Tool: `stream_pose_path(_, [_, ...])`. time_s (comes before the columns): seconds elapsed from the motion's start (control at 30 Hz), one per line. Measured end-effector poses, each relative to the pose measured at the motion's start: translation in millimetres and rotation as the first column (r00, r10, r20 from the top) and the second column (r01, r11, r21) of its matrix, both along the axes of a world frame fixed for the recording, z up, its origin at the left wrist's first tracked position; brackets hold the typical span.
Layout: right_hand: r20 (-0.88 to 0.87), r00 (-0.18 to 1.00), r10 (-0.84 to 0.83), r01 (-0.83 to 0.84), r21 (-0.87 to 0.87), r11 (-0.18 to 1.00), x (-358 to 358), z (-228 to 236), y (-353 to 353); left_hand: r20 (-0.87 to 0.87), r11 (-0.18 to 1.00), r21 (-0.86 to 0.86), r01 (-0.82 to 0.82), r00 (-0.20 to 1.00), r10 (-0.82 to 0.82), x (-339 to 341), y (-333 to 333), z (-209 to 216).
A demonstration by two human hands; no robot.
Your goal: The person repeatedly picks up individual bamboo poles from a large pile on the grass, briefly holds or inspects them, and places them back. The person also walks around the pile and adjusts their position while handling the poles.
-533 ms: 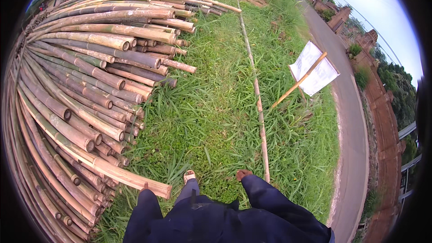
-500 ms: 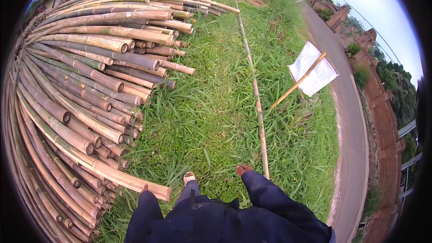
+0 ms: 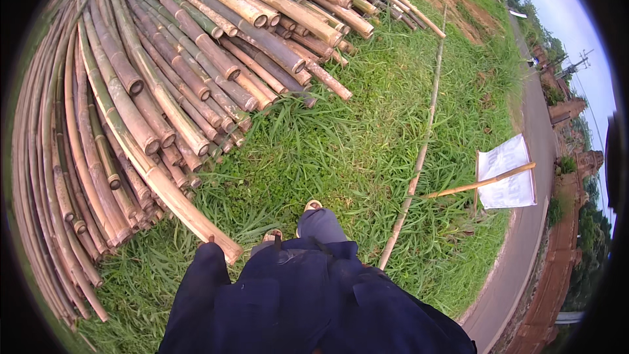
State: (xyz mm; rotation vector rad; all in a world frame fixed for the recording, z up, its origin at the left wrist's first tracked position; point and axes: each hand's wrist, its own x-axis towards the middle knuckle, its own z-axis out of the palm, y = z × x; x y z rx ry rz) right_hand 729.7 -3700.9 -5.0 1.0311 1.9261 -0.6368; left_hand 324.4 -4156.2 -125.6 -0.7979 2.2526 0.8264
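A pale, tan bamboo pole (image 3: 190, 213) sticks out from the near side of a large pile of bamboo poles (image 3: 190, 72). At its cut end, my left hand (image 3: 210, 244) is closed on the pole's near edge; only a small part of the hand shows past the dark blue sleeve, and most fingers are hidden. My right hand is out of sight; its sleeve (image 3: 406, 314) runs down toward the lower edge. Both my feet, in light sandals (image 3: 314, 205), show on the grass in front of my body.
A long thin bamboo pole (image 3: 426, 137) lies on the grass to the right. Beyond it a white sign (image 3: 508, 174) on a bamboo stick leans over the grass. A paved road (image 3: 517, 249) and a reddish brick wall (image 3: 553, 269) run along the right side.
The view has turned left, so the pile and the sign sit farther right. My right hand has dropped out of view. A second foot now shows; my left hand stays at the pole's end.
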Motion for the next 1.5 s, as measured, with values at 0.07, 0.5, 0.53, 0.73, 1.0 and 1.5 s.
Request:
stream_pose_path(0.07, [-0.064, 0.994, -0.087, 0.083, -0.055, 0.995, -6, -32, 27, 0.020, 0.987, -0.161, -0.017, 1.000, 0.021, 17, 7, 26])
stream_pose_path(0.5, [-0.201, 0.455, -0.867, 0.594, -0.657, 0.464, -272, -95, 355, 0.155, 0.864, -0.060, 0.499, 0.860, -0.486, 68, 173, 66])
stream_pose_path(0.53, [-0.247, 0.481, -0.841, 0.570, -0.641, 0.514, -288, -94, 369, 0.017, 0.932, 0.051, 0.359, 0.933, -0.360, 61, 193, 86])
stream_pose_path(0.73, [-0.089, 0.474, -0.876, 0.664, -0.617, 0.423, -334, -127, 382, 0.043, 0.956, 0.272, -0.113, 0.994, 0.105, 18, 234, 125])
stream_pose_path(1.0, [0.139, 0.609, -0.781, 0.714, -0.526, 0.463, -334, -154, 299, 0.050, 0.788, 0.395, -0.472, 0.868, 0.494, 40, 184, -16])
stream_pose_path(1.5, [-0.479, 0.789, -0.384, 0.170, -0.431, 0.886, -642, -32, 120, -0.161, 0.798, 0.410, -0.441, 0.827, 0.539, -204, 8, 15])
